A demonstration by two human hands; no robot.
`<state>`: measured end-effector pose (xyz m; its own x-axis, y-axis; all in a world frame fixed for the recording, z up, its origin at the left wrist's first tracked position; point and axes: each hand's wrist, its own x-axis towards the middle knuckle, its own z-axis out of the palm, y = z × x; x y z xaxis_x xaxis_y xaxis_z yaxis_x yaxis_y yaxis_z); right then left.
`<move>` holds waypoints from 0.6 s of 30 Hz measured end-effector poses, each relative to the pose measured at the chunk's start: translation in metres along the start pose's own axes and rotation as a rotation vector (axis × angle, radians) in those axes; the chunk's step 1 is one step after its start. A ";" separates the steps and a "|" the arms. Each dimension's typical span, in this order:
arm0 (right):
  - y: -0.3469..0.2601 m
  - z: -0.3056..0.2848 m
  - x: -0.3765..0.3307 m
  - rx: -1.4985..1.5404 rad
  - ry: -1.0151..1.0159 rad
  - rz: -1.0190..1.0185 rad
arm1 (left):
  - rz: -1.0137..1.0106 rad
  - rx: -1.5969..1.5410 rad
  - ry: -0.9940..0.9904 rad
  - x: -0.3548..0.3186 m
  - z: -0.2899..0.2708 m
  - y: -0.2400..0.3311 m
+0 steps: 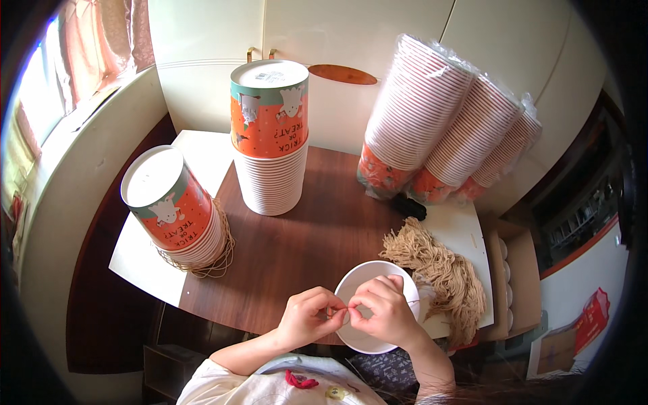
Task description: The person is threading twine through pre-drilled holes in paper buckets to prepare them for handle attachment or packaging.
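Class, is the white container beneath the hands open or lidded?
Open: the white container shows its round rim and inner wall, unlidded, though the left hand and right hand partly hide it.

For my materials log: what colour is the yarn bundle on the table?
The yarn bundle is tan, seen best in the head view.

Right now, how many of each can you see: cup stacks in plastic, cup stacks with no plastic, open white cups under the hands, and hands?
Plastic-wrapped cup stacks: 3
Unwrapped cup stacks: 2
Open white cup: 1
Hands, left hand and right hand: 2
Total: 8
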<state>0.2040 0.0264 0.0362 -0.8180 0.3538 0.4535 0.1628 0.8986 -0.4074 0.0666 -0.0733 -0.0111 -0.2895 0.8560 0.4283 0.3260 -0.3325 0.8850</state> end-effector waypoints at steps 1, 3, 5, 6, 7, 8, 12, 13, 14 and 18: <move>0.000 0.000 0.000 -0.011 -0.006 -0.004 | 0.000 0.000 -0.001 0.000 0.000 0.000; 0.000 0.000 0.000 -0.019 -0.004 -0.007 | -0.024 0.044 -0.016 0.001 0.000 0.001; -0.001 0.001 0.000 -0.026 -0.002 -0.010 | -0.047 0.027 -0.017 0.000 0.000 0.000; -0.002 0.002 0.000 -0.011 0.035 0.003 | -0.069 0.011 -0.018 -0.001 0.001 0.000; -0.003 0.003 -0.001 0.005 0.072 0.016 | -0.069 0.011 -0.017 -0.001 0.002 0.001; -0.004 0.003 -0.002 0.004 0.072 0.015 | -0.087 -0.029 0.018 -0.001 0.002 0.001; -0.013 0.006 -0.009 -0.036 0.129 0.056 | -0.099 -0.056 0.083 -0.002 0.003 0.001; -0.015 0.008 -0.010 -0.053 0.145 0.059 | -0.100 -0.057 0.083 -0.002 0.003 0.002; -0.016 0.009 -0.010 -0.047 0.160 0.074 | -0.090 -0.034 0.084 -0.002 0.003 0.003; -0.014 0.012 -0.009 -0.034 0.184 0.086 | -0.021 -0.007 0.095 -0.002 0.004 0.002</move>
<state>0.2024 0.0070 0.0282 -0.6859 0.4685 0.5568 0.2493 0.8701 -0.4251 0.0712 -0.0744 -0.0113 -0.3803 0.8215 0.4249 0.3127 -0.3181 0.8950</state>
